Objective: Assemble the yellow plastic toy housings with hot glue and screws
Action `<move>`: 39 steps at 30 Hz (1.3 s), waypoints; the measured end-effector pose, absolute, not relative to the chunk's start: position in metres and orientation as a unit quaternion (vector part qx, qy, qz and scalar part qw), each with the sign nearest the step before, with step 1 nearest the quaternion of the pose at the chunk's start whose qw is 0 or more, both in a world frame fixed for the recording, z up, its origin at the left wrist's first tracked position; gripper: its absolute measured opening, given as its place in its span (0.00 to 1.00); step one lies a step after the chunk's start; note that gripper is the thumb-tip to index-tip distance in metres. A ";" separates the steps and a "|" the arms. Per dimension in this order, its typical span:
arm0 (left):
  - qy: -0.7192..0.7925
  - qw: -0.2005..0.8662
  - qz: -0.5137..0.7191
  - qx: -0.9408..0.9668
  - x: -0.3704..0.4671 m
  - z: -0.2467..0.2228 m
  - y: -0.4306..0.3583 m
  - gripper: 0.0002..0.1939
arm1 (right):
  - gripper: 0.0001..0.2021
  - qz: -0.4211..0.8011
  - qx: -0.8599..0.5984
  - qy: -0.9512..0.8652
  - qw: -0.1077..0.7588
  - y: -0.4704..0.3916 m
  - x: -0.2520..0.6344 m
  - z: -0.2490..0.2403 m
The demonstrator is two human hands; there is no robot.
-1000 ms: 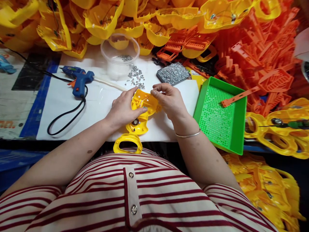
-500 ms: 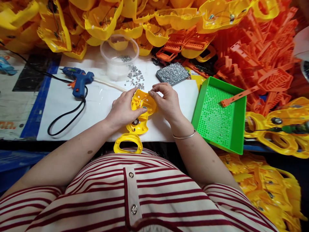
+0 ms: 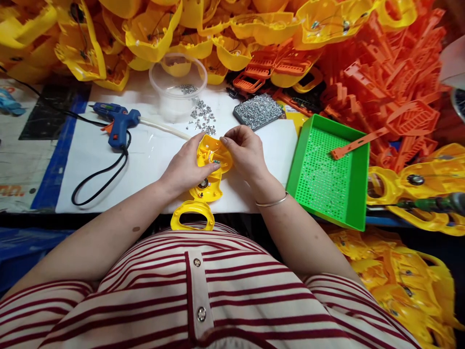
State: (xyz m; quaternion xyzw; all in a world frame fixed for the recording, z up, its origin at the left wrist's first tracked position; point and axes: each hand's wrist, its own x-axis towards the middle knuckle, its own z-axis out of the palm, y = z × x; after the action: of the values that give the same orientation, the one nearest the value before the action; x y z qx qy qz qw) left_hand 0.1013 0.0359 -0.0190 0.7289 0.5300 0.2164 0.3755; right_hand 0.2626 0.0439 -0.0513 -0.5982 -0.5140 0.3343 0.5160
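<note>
A yellow plastic shell with small wired parts and a round dark piece inside lies open side up near the table's front edge, its loop-shaped handle towards my body. My left hand grips its left side, with the thumb over the inside. At the shell's upper right edge is my right hand, thumb and forefinger pinched together. Whatever is between those fingertips is too small to make out. Small metal pieces lie scattered just beyond the shell.
A blue glue gun with a looped cord lies left. Behind are a clear tub and a dark tray of screws. A green basket stands right, an orange part across it. Yellow shells and orange parts are piled around.
My right hand has shifted slightly left, its pinched fingertips now closer over the shell's upper right edge. My left hand keeps its grip on the shell.
</note>
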 end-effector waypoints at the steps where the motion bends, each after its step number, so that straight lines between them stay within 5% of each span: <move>1: 0.531 0.378 0.218 0.726 0.101 -0.019 0.036 0.40 | 0.08 0.340 -0.598 -0.509 0.516 0.044 0.262 -0.051; 20: 0.443 0.499 0.374 0.644 0.085 -0.033 0.026 0.33 | 0.21 0.545 -0.467 -0.362 0.595 0.007 0.253 -0.037; 28: 0.371 0.609 0.497 0.495 0.088 -0.002 0.005 0.16 | 0.15 0.514 -0.429 -0.388 0.634 -0.014 0.239 -0.005; 39: 0.326 0.610 0.569 0.446 0.086 0.029 -0.019 0.07 | 0.11 0.528 -0.395 -0.374 0.653 -0.038 0.234 0.019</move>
State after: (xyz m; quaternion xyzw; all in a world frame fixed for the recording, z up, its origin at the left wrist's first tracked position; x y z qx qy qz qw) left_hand 0.0859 -0.0187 0.0289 0.4458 0.3256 0.5686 0.6099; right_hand 0.2343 -0.0378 0.0185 -0.3947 -0.3739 0.5278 0.6526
